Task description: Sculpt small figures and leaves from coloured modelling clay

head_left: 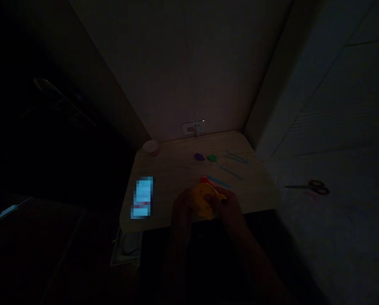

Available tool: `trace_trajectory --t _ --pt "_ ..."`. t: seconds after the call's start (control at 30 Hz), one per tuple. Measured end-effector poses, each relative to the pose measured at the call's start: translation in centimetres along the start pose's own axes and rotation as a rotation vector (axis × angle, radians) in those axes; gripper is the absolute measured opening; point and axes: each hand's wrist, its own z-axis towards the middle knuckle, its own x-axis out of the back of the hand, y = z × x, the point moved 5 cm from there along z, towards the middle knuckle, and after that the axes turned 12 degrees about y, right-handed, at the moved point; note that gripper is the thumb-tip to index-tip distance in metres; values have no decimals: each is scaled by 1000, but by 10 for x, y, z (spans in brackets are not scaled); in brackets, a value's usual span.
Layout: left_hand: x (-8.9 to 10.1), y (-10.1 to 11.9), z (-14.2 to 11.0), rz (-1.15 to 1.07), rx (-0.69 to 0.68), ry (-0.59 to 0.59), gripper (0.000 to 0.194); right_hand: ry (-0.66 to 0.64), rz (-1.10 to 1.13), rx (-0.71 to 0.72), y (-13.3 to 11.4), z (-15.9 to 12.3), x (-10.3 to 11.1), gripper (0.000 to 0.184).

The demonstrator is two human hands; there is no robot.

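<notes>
Low over the front edge of a small wooden table (176, 169), both hands hold an orange-yellow, soft-looking lump, apparently modelling clay (202, 202). My left hand (182, 208) is curled against its left side. My right hand (231, 206) grips the right side, its thumb pressed on the lump's face. Something red (204, 179) shows just behind the lump; whether it touches is unclear. A flat blue stick-like tool (218, 181) lies close behind my right hand. Farther back rest a purple lump (199, 156) and a green lump (212, 158). Dim light hides most finger detail.
Thin blue sticks (237, 157) lie at the table's back right. A pale cup (151, 148) stands at the back left, and a lit phone (142, 198) lies at front left. Scissors (316, 187) rest on the pale surface at right. A wall socket (193, 127) sits behind the table.
</notes>
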Motion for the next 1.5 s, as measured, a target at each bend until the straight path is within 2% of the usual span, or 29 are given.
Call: trace_trajectory --t 0.13,0.23,0.37,0.57,0.7,0.8,0.93,1.0,1.07,1.17,1.27,1.4,1.5 --pt "-11 0 -4 -75 -30 -49 51 -86 -18 -37 7 -4 -9 36" --pt "-15 0 -6 -186 -13 -33 45 -76 14 -35 15 -7 -14 39" --pt "-11 7 -3 -417 -5 95 50 -72 155 6 23 -8 -20 40" --pt "-3 20 8 -672 55 47 71 -66 77 126 23 -10 -19 34" --pt "5 17 10 -664 93 94 71 -40 8 174 24 -17 -21 37" --pt "6 15 8 -617 131 100 69 -32 7 190 32 -23 -25 51" --pt "1 12 8 -599 163 61 68 -104 48 208 42 -27 -34 70" --pt "-2 8 9 -620 198 73 63 -83 86 206 42 -27 -35 75" --pt "-6 3 10 -654 257 79 55 -35 118 199 39 -27 -36 74" --pt "-15 -1 8 -693 331 20 36 40 135 183 34 -26 -36 62" --pt "-20 -2 3 -736 284 10 9 89 144 179 30 -22 -37 57" --pt "-18 -17 -1 -704 217 96 35 94 169 205 27 -21 -36 62" --pt "-18 -30 0 -685 198 116 33 100 192 260 24 -26 -34 68"
